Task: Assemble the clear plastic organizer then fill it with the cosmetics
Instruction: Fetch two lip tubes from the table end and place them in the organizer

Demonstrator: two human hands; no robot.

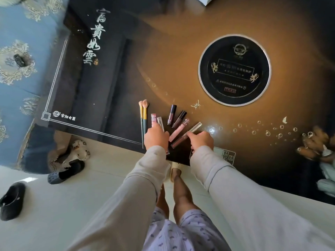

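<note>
Listing stock: brushes [143, 116] and lip tubes [176, 122] are lying loose on the tabletop [181, 60]. Organizer not showing, nothing filled. I'm seeing left hand [156, 135] and right hand [202, 140] curling onto tubes; whether they grip, I cannot tell.

Two makeup brushes [143, 120]: teal-and-gold handles, pink bristles pointing 12 o'clock, side by side, touching, flat on table edge. At their 3 o'clock, pink-capped tube [153, 118] and clear tube [160, 122], partly hidden. Farther toward 3 o'clock, two dark lip glosses [175, 116], pink gloss [179, 130], mauve clear-capped gloss [186, 135], fanned, caps toward 1 o'clock.
</note>
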